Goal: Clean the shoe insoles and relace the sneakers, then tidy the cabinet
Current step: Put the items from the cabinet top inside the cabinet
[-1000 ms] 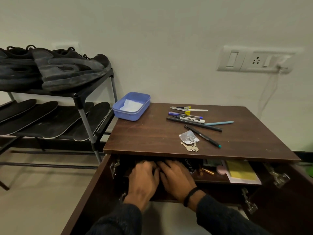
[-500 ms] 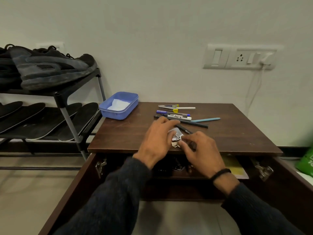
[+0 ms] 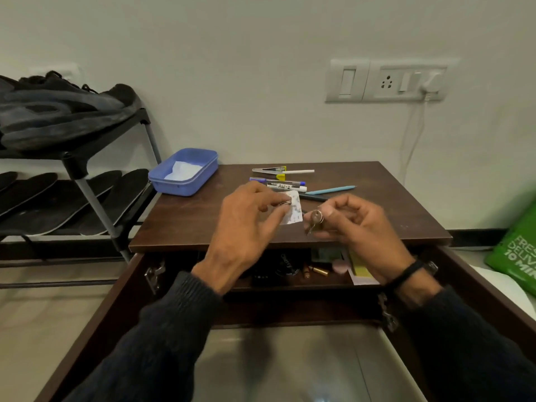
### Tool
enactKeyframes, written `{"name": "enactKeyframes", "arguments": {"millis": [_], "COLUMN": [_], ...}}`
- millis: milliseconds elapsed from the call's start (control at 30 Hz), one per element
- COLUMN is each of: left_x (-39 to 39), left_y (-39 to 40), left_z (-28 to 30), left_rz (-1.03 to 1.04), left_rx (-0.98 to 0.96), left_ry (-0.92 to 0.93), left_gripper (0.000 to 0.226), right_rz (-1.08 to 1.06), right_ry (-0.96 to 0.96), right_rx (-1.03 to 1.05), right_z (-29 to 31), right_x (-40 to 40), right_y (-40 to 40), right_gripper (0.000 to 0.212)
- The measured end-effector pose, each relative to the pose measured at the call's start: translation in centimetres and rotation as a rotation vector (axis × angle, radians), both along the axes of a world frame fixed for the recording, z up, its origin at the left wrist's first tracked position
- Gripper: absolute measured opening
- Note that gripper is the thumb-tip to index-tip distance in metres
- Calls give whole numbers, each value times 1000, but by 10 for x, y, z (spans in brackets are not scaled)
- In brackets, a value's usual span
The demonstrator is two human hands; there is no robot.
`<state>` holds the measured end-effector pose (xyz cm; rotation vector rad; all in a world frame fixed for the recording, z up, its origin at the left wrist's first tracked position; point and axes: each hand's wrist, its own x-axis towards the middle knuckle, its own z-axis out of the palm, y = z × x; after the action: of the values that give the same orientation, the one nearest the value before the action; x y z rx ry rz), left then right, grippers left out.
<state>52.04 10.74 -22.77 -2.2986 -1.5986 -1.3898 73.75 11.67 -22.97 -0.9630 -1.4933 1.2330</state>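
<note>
The brown cabinet (image 3: 185, 224) stands with both doors open. Just above its top, my left hand (image 3: 246, 227) pinches a small silvery packet (image 3: 293, 211) together with a key ring. My right hand (image 3: 356, 227) pinches a pair of small keys (image 3: 314, 220) close beside it. Several pens and markers (image 3: 285, 185) lie at the back of the top. On the shelf inside I see small items, among them a brass-coloured cylinder (image 3: 319, 270) and a yellow pad (image 3: 359, 266). Dark sneakers (image 3: 58, 114) sit on the rack's top tier, with black insoles (image 3: 95, 198) below.
A blue plastic tub (image 3: 185, 185) holding white paper sits at the cabinet's back left corner. The black shoe rack (image 3: 87, 181) stands to the left. A wall socket panel (image 3: 388, 81) with a white cable is above. A green bag (image 3: 519, 250) lies at the right.
Both hands came out of the cabinet shelf, reached the packet and keys on the top, and have lifted them. The packet and keys are now held apart.
</note>
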Motion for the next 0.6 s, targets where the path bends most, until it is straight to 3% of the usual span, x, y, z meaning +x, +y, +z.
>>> {"name": "enactKeyframes", "arguments": {"millis": [100,300,400,467,600], "left_x": [17,43,54,64,96], "left_y": [-41,-62,-50,-35,13], "left_z": [-13,-98,-148,-183,-248], "left_rz": [-64,-121,-40,30,227], "left_rx": [-86,-518,-751,-884,-1028], "left_ry": [-166,-210,-298,-386,-507], "left_gripper": [20,16,8,6,23], "right_rz": [161,407,284,78,-333], "right_ry": [58,-304,-471,-560,-470], "right_rx": [-265,-620,-741,-779,-749], "right_z": [-3,-56,-105,-142,-228], "right_x": [22,56,68,75,93], "right_y": [-5,16,21,24,49], "right_gripper": [26,23,10,6,5]}}
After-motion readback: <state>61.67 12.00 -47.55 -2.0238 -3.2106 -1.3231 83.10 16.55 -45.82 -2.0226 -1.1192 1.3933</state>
